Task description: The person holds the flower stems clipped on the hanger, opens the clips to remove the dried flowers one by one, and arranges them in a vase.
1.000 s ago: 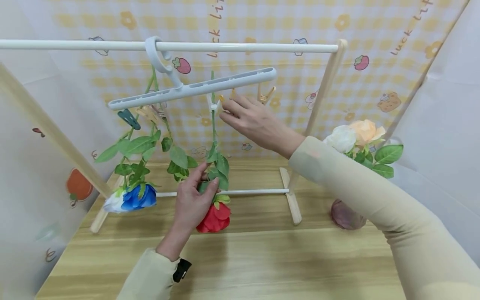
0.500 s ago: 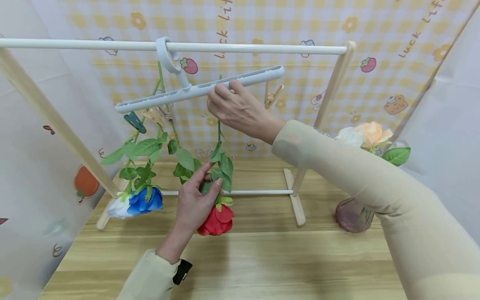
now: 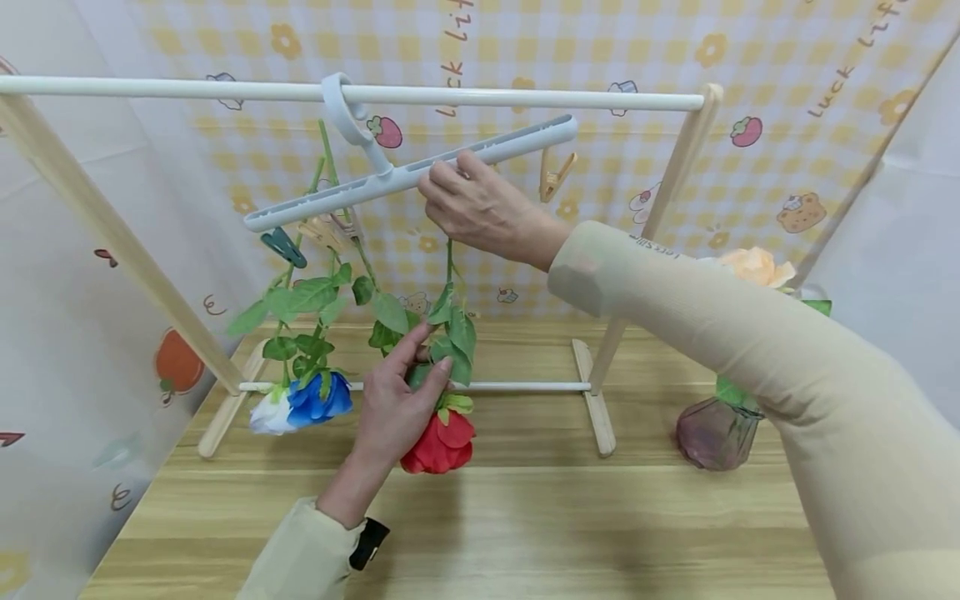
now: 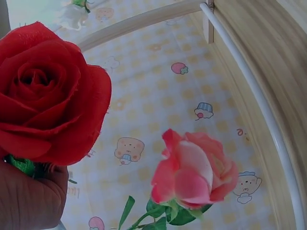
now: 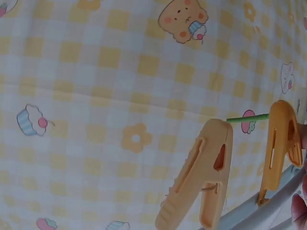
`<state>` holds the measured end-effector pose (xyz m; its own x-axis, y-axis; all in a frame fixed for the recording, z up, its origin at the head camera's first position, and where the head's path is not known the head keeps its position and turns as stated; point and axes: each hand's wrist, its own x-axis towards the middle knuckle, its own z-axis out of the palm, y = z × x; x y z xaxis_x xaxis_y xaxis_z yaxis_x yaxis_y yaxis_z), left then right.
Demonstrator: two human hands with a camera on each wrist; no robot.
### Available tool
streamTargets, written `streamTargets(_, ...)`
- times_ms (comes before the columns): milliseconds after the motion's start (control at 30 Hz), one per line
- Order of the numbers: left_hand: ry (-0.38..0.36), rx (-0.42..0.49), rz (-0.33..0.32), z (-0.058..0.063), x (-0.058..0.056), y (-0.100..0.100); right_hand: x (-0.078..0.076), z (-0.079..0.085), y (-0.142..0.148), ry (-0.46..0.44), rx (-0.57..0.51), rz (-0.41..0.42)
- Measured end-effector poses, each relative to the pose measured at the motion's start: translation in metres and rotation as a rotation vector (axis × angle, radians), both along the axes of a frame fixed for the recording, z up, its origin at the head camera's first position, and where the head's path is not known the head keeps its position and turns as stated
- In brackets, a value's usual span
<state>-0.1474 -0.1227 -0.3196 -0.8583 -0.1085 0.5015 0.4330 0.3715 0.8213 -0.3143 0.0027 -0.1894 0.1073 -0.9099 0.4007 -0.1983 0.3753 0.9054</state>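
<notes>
My left hand (image 3: 397,408) holds the stem and leaves of an upside-down red rose (image 3: 442,442), just above its bloom. In the left wrist view that red rose (image 4: 43,91) fills the upper left. My right hand (image 3: 483,204) has its fingers curled over the bar of a pale blue-grey hanger (image 3: 352,193), where the rose's stem runs up. The white clip there is hidden behind the hand. In the right wrist view an orange clip (image 5: 275,148) and a peach clip (image 5: 201,172) hang on the bar near the fingertips (image 5: 300,206).
A dark green clip (image 3: 283,247) and several paler ones hold a blue rose (image 3: 318,400), a white rose (image 3: 272,411) and a pink rose (image 4: 194,170). The white rail (image 3: 525,97) stands on wooden legs. A purplish vase (image 3: 716,435) stands right on the wooden table (image 3: 562,525).
My right hand has moved from beside the white clip onto the hanger bar. The hanger's right end has tilted up. My left hand keeps its hold on the red rose.
</notes>
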Motion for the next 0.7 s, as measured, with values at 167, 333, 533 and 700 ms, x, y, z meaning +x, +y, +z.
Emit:
streamTargets(167,0.010,0.000,-0.009,0.001,0.000,0.001,0.001,0.010,0.001,0.015,0.142,0.016)
streamTargets(333,0.007,-0.021,-0.010,0.004,-0.001,0.000,0.004,0.020,0.002,0.003,0.301,-0.008)
streamTargets(533,-0.143,0.003,-0.033,0.002,-0.001,-0.003,0.008,0.022,0.002,-0.027,0.378,-0.015)
streamTargets(700,-0.162,-0.002,-0.025,0.002,0.000,-0.004,0.008,0.020,0.004,-0.017,0.365,-0.010)
